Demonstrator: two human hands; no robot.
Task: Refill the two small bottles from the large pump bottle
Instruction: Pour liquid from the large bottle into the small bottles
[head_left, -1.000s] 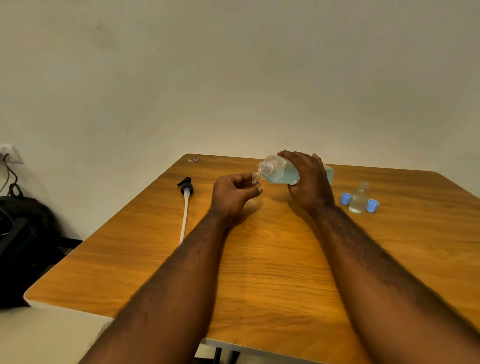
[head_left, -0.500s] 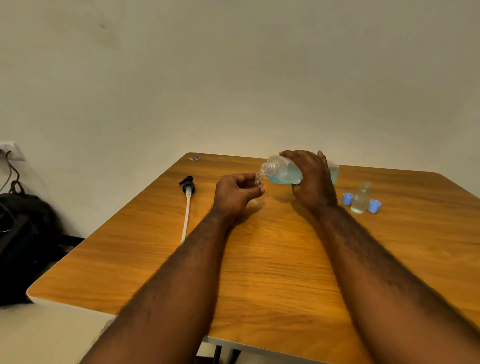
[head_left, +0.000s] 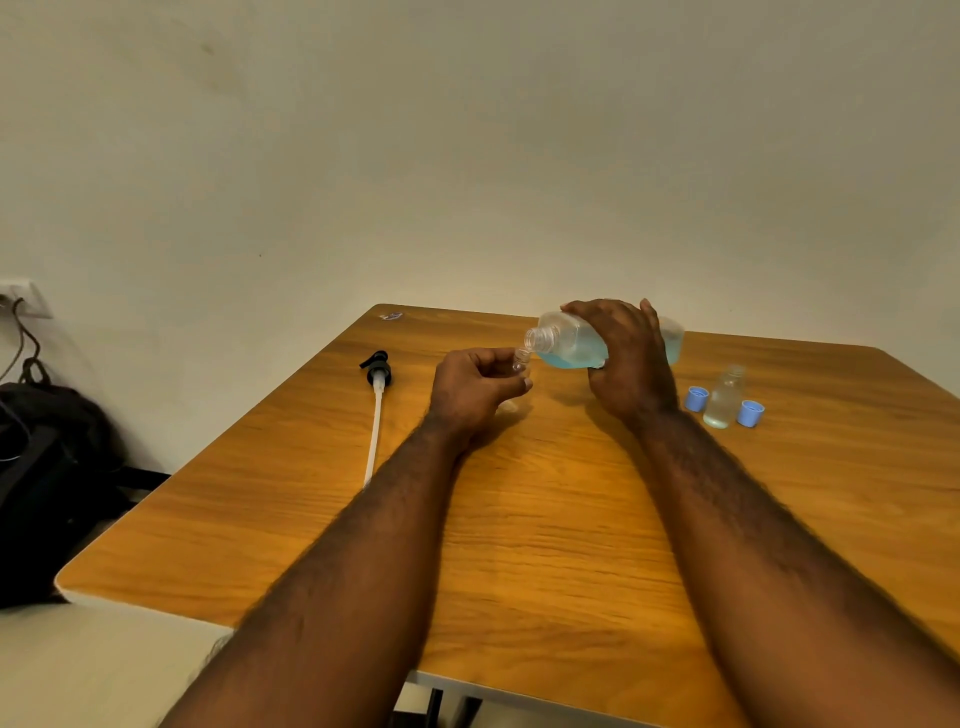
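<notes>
My right hand (head_left: 626, 358) grips the large clear bottle (head_left: 571, 345), which holds blue liquid and lies tipped on its side with its open neck pointing left. Just below that neck, my left hand (head_left: 475, 387) holds a small clear bottle (head_left: 520, 359), mostly hidden in my fingers, its mouth up at the large bottle's mouth. A second small bottle (head_left: 723, 397) stands upright and uncapped to the right, between two blue caps (head_left: 696, 399) (head_left: 751, 413). The black pump head with its long white tube (head_left: 376, 410) lies on the table at the left.
The wooden table (head_left: 545, 545) reaches to a plain wall behind. A black bag (head_left: 47, 483) sits on the floor at the left, under a wall socket with cables. A small scrap lies at the table's far corner (head_left: 390, 316).
Both hands and the two bottles have held almost the same pose; the large bottle stays tipped over the small one. Only the view has shifted slightly.
</notes>
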